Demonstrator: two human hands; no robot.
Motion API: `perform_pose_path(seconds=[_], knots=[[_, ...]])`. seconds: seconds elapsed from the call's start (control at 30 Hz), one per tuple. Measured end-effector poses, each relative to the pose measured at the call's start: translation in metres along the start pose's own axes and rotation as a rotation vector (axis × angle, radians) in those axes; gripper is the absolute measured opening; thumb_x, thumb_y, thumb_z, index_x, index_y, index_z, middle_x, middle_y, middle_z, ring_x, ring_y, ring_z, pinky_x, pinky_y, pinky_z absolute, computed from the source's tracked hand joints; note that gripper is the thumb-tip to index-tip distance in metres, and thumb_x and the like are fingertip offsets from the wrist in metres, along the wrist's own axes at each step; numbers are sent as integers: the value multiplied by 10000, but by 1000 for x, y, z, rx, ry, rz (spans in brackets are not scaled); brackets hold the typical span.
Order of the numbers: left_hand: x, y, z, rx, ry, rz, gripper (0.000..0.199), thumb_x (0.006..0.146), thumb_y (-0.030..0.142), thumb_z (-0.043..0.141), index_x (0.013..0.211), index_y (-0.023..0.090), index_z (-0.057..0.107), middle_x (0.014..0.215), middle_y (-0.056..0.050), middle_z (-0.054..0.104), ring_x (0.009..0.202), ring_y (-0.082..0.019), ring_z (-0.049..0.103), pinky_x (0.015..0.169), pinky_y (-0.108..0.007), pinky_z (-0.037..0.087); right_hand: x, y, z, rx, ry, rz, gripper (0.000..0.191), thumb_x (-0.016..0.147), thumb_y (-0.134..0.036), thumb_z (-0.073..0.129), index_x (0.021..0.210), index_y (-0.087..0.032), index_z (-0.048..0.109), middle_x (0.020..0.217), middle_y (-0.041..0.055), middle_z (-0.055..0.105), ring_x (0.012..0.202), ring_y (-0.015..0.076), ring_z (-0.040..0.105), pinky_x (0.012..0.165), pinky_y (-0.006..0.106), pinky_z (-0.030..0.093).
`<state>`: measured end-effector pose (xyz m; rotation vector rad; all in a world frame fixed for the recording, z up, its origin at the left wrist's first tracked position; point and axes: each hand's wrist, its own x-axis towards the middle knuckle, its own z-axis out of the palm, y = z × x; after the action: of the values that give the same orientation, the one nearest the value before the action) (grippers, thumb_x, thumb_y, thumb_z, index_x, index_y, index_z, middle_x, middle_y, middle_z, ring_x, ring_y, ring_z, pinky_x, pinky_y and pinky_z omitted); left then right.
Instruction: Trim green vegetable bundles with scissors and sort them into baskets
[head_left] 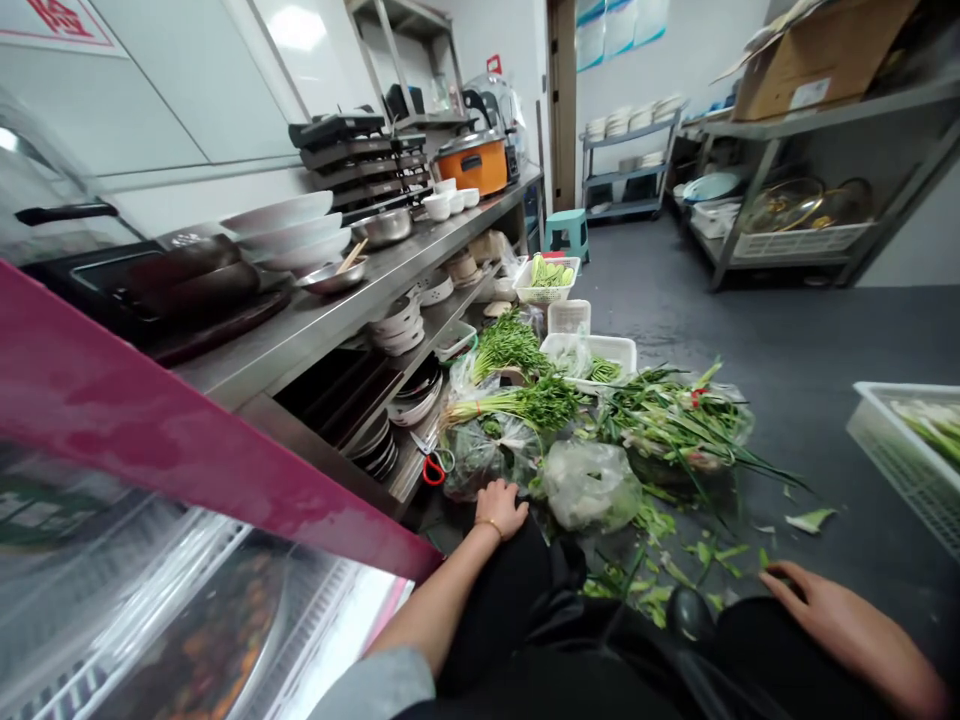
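Note:
My left hand point(501, 508) lies flat on my left knee, its fingers spread over the dark trouser cloth and nothing in them. On my right knee rests my right hand point(821, 605), thumb and forefinger apart; a small green scrap shows by its fingertips, apparently on the floor beyond. In front of my left knee are a clear bag of greens point(487, 455) and a whitish plastic bag point(590, 485). Bundles of leafy greens point(551, 402) lie behind them. Red-handled scissors point(435, 465) are at the shelf edge. Long green stalks point(675, 410) are heaped farther right.
Leaf trimmings point(652, 580) litter the dark floor. A white crate point(904, 470) of vegetables stands at right. Along the left runs a steel counter point(300, 325) with bowls and an orange cooker point(472, 165). A magenta-edged cabinet point(225, 430) is close on my left. A green stool point(568, 235) stands farther back.

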<state>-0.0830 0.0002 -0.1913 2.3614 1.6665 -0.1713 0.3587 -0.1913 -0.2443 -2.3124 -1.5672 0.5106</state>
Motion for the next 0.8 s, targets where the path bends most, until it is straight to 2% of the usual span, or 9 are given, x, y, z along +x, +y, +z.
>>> perform_pose_path(seconds=[0.07,0.13,0.23,0.33,0.53,0.8], knots=[[-2,-1,2,-11,1,-3,422,862,486,439,1129,216,623,1150,-116,584,1113,-284,524,912,-404,412,-6,-11,-15,-8,-153,74,393,791,-530,430,885,-285,723,1009,149,714,918,312,676,859,451,483],[-3,-2,5,-18,2,-11,413,862,473,442,1129,218,627,1143,-116,587,1107,-279,532,903,-393,416,-13,-26,-28,-47,-212,107,426,826,-503,373,954,-267,704,1060,122,707,988,310,658,887,442,468],[1,-3,12,-10,10,3,408,865,454,437,1136,216,629,1134,-115,593,1090,-282,547,883,-392,426,-23,-48,-38,-113,-206,130,432,874,-437,329,1023,-233,679,1107,114,691,1030,300,638,862,412,460],[6,-4,17,11,1,26,399,867,442,433,1132,217,629,1137,-114,597,1087,-283,555,865,-392,435,-28,-58,-40,-154,-169,140,395,886,-385,347,1019,-207,673,1087,123,691,1023,303,636,835,395,449],[9,-2,20,54,-34,39,390,878,438,415,1133,233,626,1153,-112,600,1092,-273,561,857,-384,444,-36,-63,-46,-166,-167,132,383,890,-357,374,1026,-182,687,1066,135,692,1010,304,638,812,373,442],[7,-5,21,38,-18,48,402,875,428,419,1158,225,619,1169,-121,601,1109,-280,559,877,-400,443,-35,-61,-46,-173,-168,136,393,899,-363,377,1021,-172,699,1064,138,693,1002,291,640,798,350,438]])
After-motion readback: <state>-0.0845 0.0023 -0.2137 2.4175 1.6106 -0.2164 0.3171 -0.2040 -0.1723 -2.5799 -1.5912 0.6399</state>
